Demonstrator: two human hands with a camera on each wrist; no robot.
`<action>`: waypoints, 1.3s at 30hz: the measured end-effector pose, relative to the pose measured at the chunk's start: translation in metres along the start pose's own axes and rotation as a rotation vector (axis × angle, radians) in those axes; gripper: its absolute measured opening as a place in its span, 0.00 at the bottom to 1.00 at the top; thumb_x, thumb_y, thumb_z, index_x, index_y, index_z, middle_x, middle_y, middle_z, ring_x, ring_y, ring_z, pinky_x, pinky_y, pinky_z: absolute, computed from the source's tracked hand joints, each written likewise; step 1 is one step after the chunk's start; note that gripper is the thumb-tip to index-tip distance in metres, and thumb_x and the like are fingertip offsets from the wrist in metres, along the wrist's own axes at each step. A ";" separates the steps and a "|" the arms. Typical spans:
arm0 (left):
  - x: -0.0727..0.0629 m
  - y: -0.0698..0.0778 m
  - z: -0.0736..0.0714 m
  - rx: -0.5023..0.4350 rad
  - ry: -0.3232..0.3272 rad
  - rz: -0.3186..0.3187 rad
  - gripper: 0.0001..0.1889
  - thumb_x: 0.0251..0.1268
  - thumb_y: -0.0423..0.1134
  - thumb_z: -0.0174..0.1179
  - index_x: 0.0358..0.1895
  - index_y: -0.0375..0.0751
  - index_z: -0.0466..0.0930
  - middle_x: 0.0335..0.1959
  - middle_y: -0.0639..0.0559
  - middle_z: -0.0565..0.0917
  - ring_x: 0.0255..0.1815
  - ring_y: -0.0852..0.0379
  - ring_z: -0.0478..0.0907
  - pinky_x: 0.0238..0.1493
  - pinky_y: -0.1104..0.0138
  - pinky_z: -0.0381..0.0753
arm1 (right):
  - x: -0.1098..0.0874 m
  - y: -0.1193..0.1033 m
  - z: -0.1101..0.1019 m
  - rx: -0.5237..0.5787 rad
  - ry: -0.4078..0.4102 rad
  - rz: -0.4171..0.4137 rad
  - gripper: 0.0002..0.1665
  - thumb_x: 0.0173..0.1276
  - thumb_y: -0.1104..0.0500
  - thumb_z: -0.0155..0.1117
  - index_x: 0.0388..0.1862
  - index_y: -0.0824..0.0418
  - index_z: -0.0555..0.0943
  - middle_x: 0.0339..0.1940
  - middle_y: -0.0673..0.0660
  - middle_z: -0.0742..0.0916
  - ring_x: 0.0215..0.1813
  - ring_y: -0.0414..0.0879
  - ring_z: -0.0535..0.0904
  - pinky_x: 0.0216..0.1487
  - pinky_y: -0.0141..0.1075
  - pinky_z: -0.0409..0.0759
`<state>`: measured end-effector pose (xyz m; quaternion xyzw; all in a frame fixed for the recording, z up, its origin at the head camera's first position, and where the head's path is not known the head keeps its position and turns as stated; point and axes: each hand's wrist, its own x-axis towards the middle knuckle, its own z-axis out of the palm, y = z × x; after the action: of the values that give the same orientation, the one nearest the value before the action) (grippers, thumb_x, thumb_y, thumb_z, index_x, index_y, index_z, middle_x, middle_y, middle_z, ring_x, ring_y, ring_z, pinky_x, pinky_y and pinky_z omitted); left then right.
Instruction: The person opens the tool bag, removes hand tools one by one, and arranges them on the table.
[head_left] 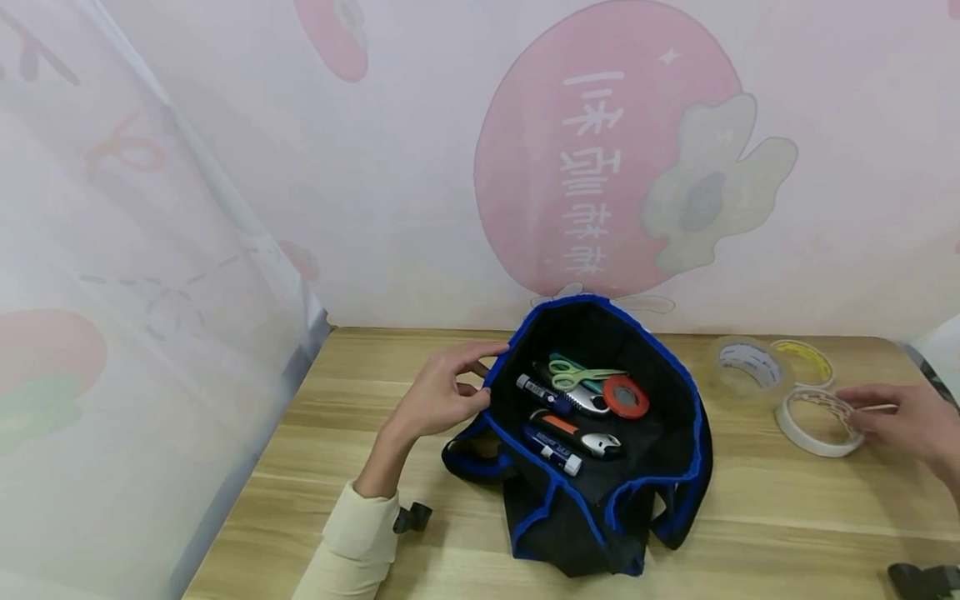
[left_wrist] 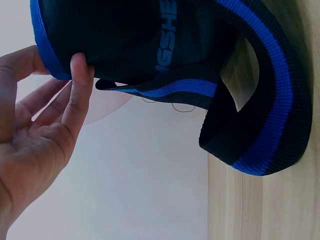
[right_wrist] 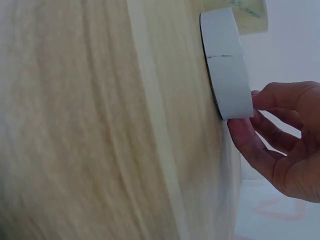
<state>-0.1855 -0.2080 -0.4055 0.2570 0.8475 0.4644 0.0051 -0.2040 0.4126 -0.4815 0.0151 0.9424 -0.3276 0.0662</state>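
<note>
A black tool bag (head_left: 570, 533) with blue trim stands wide-mouthed on the table. My left hand (head_left: 442, 392) pinches its left rim; the left wrist view shows fingers on both sides of the blue edge (left_wrist: 47, 55). Inside the bag lie green-handled scissors (head_left: 573, 375), an orange-red tape roll (head_left: 626, 397), two dark blue markers (head_left: 551, 450) and an orange-and-black utility knife (head_left: 573, 432). At the right, my right hand (head_left: 903, 417) pinches the near edge of a white tape roll (head_left: 821, 446), which lies flat in the head view. In the right wrist view, fingertips meet the roll's (right_wrist: 230, 65) end.
Behind the white roll sit a clear tape roll (head_left: 720, 375) and a yellow-cored roll (head_left: 813, 358). Black strap loops (head_left: 468, 462) hang from the bag's sides. A pale printed curtain (head_left: 405, 208) closes off the table's back edge.
</note>
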 end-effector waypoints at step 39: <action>0.000 -0.003 0.002 -0.036 -0.011 -0.007 0.34 0.64 0.23 0.62 0.75 0.45 0.78 0.71 0.44 0.83 0.53 0.49 0.87 0.38 0.67 0.89 | -0.028 -0.145 0.013 -0.071 0.249 -0.351 0.19 0.75 0.60 0.70 0.59 0.71 0.87 0.52 0.75 0.90 0.40 0.07 0.66 0.36 0.12 0.72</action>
<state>-0.1868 -0.2080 -0.4087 0.2562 0.8399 0.4782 0.0159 -0.1848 0.2912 -0.3987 -0.1113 0.9424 -0.2963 -0.1083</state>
